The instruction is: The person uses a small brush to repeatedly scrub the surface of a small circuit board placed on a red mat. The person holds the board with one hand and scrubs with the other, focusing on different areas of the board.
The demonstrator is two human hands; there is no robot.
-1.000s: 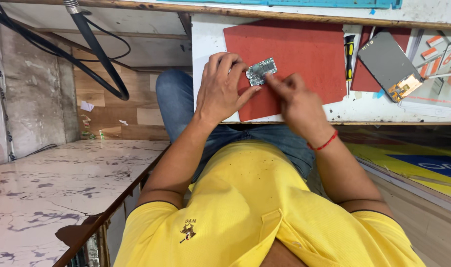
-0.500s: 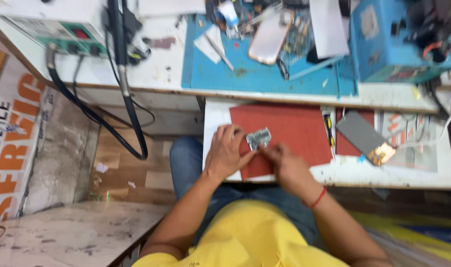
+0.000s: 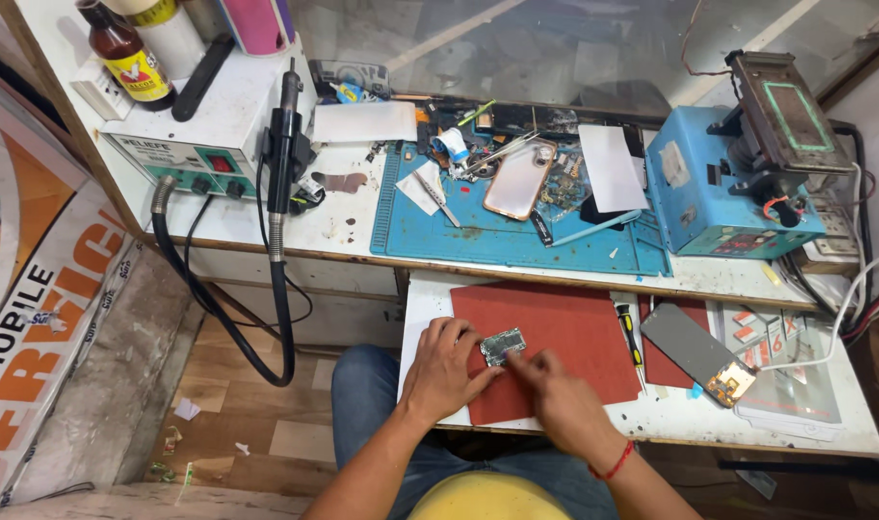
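Your left hand spread flat on the red mat, fingertips steadying the small circuit board at its near-left corner, your right hand pinched at the board's near edge — dark phone screen right, blue mat far.

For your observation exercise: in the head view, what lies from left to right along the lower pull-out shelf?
Left hand → small circuit board → right hand → screwdriver → grey phone screen → stack of papers.
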